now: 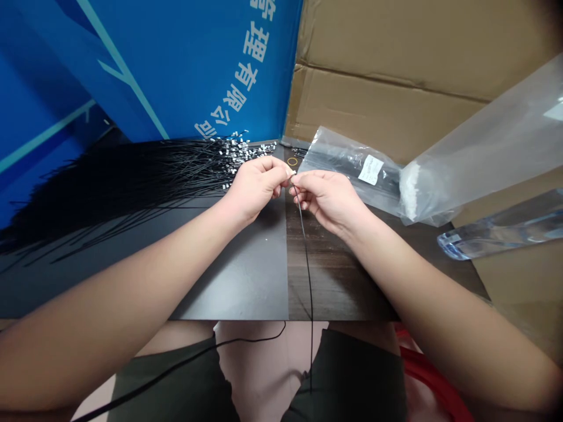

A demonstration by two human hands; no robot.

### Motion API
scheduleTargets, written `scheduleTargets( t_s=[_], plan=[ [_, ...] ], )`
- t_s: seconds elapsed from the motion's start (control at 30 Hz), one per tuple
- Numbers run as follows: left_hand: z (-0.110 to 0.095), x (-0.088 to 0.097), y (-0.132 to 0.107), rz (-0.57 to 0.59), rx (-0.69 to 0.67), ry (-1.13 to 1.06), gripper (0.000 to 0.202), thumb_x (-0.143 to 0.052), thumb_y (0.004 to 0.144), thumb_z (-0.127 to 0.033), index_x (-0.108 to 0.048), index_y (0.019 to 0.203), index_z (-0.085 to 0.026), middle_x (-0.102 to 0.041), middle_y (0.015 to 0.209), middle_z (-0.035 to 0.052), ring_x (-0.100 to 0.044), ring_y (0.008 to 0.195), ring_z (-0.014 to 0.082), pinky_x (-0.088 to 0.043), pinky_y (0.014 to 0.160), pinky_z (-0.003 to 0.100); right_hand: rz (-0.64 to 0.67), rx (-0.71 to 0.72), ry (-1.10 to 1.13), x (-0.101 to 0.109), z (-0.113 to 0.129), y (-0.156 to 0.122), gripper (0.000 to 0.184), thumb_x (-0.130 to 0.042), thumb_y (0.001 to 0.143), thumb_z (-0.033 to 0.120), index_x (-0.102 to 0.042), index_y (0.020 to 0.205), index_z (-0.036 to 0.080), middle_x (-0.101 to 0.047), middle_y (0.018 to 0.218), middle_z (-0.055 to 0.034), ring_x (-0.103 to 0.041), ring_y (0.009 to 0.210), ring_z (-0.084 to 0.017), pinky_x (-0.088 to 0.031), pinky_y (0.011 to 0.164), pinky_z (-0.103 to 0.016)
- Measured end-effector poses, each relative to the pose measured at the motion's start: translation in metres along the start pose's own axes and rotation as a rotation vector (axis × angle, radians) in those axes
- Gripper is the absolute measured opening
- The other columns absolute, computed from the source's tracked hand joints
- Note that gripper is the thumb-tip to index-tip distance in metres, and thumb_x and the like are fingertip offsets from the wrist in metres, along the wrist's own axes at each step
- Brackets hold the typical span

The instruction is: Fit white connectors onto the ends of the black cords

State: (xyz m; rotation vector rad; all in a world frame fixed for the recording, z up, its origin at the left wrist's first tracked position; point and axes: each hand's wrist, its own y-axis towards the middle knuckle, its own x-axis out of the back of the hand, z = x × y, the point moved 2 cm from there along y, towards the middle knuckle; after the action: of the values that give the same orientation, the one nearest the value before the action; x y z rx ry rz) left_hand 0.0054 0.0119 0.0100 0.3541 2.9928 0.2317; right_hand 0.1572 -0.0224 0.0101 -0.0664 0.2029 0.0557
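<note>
Above the table, my left hand and my right hand meet, thumbs and forefingers pinched at one end of a thin black cable. A small white piece shows at that end between the fingertips, too small to make out in detail. From there the cable hangs down past the table's front edge. Left of my left hand lies a large heap of similar black cables, with white ends bunched towards the middle. A yellow rubber band is just behind my fingertips.
Clear plastic bags with a white label lie behind my right hand. A transparent plastic bottle-like item is at the right. A blue printed panel and a cardboard box stand at the back. Another dark cord crosses below the table edge.
</note>
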Motion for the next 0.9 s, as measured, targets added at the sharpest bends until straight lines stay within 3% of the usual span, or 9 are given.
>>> scheduleTargets(
  t_s=[0.23,0.37,0.47,0.6,0.9],
  plan=[
    [-0.002,0.002,0.001,-0.020,0.068,-0.039,0.006,-0.072,0.071,-0.020,-0.066,0.068,-0.018,-0.062,0.064,-0.0005,-0.049,0.053,0.0078,-0.037,0.051,0.023,-0.058,0.029,-0.097,0.008,0.002,0.004,0.013,-0.082,0.079,0.028,-0.076,0.077,0.017,-0.074,0.078,-0.0050,-0.062,0.063,-0.010,-0.041,0.053,-0.024],
    [-0.003,0.004,0.002,0.032,0.112,-0.056,0.012,-0.075,0.072,-0.020,-0.065,0.067,-0.017,-0.060,0.063,-0.0005,-0.047,0.051,0.0069,-0.035,0.050,0.023,-0.091,0.317,-0.342,0.020,0.008,0.007,0.016,-0.080,0.085,0.029,-0.082,0.099,0.022,-0.080,0.091,-0.0035,-0.069,0.080,-0.016,-0.054,0.075,-0.030],
    [-0.001,0.004,0.002,0.072,0.121,-0.053,0.014,-0.076,0.072,-0.020,-0.064,0.067,-0.018,-0.061,0.065,-0.0001,-0.048,0.052,0.0071,-0.035,0.050,0.022,-0.046,0.523,-0.625,0.023,0.012,0.005,0.018,-0.075,0.093,0.030,-0.084,0.107,0.025,-0.082,0.106,-0.0043,-0.071,0.096,-0.021,-0.055,0.091,-0.038],
    [-0.001,0.004,0.000,0.109,0.132,-0.032,0.012,-0.075,0.075,-0.021,-0.065,0.069,-0.018,-0.061,0.065,-0.0004,-0.048,0.053,0.0077,-0.036,0.050,0.023,-0.007,0.663,-0.897,0.022,0.015,0.001,0.019,-0.067,0.098,0.027,-0.084,0.104,0.026,-0.081,0.103,-0.0048,-0.068,0.093,-0.022,-0.053,0.089,-0.039],
    [0.001,0.003,-0.002,0.175,0.178,-0.071,0.023,-0.081,0.081,-0.028,-0.064,0.070,-0.018,-0.057,0.065,-0.0007,-0.049,0.054,0.0085,-0.038,0.052,0.023,-0.001,0.770,-1.021,0.028,0.017,0.003,0.017,-0.064,0.101,0.026,-0.081,0.101,0.025,-0.079,0.101,-0.0060,-0.068,0.091,-0.022,-0.052,0.086,-0.037]
  ],
)
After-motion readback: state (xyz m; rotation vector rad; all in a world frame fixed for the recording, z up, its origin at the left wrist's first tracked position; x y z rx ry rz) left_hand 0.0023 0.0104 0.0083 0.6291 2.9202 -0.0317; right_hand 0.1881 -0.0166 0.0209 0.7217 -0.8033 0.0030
